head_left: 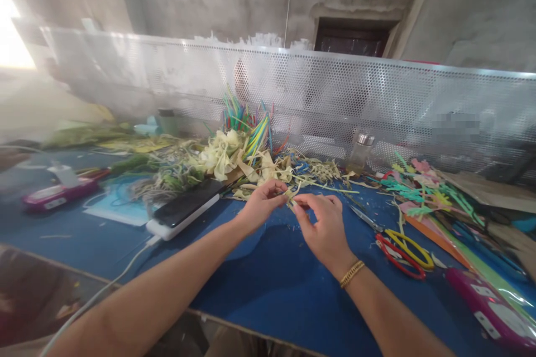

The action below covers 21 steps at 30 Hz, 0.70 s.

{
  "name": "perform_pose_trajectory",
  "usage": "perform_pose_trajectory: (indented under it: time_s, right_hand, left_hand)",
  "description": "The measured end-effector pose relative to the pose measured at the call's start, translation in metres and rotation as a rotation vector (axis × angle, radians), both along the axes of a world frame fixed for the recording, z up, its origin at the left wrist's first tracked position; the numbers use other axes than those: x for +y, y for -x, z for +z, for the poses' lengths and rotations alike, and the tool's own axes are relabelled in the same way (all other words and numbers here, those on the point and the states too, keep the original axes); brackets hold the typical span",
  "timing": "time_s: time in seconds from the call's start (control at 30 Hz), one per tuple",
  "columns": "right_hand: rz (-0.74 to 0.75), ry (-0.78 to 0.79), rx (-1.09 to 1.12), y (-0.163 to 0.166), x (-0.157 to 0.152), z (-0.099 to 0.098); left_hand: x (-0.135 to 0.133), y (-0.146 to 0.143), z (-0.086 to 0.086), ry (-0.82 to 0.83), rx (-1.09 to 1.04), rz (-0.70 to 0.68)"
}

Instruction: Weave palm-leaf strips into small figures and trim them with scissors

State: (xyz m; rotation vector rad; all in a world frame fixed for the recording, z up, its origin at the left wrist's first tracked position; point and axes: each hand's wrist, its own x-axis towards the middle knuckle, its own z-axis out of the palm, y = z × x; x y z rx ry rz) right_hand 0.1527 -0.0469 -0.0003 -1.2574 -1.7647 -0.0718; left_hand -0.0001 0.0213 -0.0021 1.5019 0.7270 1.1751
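Note:
Over the middle of the blue table, my left hand [266,203] and my right hand [322,223] meet at the fingertips. Between them they pinch a small, pale yellow-green strip [290,196], which looks like dried husk or leaf; its exact shape is too small to make out. Both hands have thumb and forefinger closed on it. Just behind the hands lies a heap of dried husk pieces [266,167]. Scissors with one red and one yellow handle [402,251] lie to the right of my right hand, apart from it.
A phone [188,201] rests on a white power bank [184,223] at left, its cable running off the front edge. Purple power strips [62,192] sit at both sides. A glass bottle [360,152] stands before the perforated metal screen [335,89]. Coloured paper flowers [422,184] lie at right.

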Motion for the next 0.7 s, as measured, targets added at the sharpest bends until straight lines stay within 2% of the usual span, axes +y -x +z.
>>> perform_pose_trajectory:
  time_s: [0.13, 0.2, 0.3, 0.4, 0.57, 0.7]
  right_hand:
    - [0.277, 0.147, 0.214, -0.005, 0.002, 0.001]
    - [0.334, 0.146, 0.25, -0.006, 0.004, -0.001]
    - [0.284, 0.044, 0.226, -0.003, 0.007, -0.004]
    - [0.268, -0.016, 0.245, -0.001, 0.008, -0.006]
    - [0.286, 0.099, 0.41, 0.0, 0.011, -0.01]
    - [0.272, 0.15, 0.566, -0.001, 0.012, -0.01]
  left_hand:
    - [0.0, 0.0, 0.001, 0.201, -0.074, -0.051]
    - [0.0, 0.0, 0.001, 0.308, -0.13, -0.1]
    - [-0.001, 0.0, 0.0, 0.374, -0.151, -0.16]
    - [-0.003, 0.0, -0.002, 0.327, -0.077, -0.201]
    - [-0.004, -0.001, -0.005, 0.215, -0.025, -0.199]
    - [-0.001, -0.002, -0.006, 0.232, -0.066, -0.182]
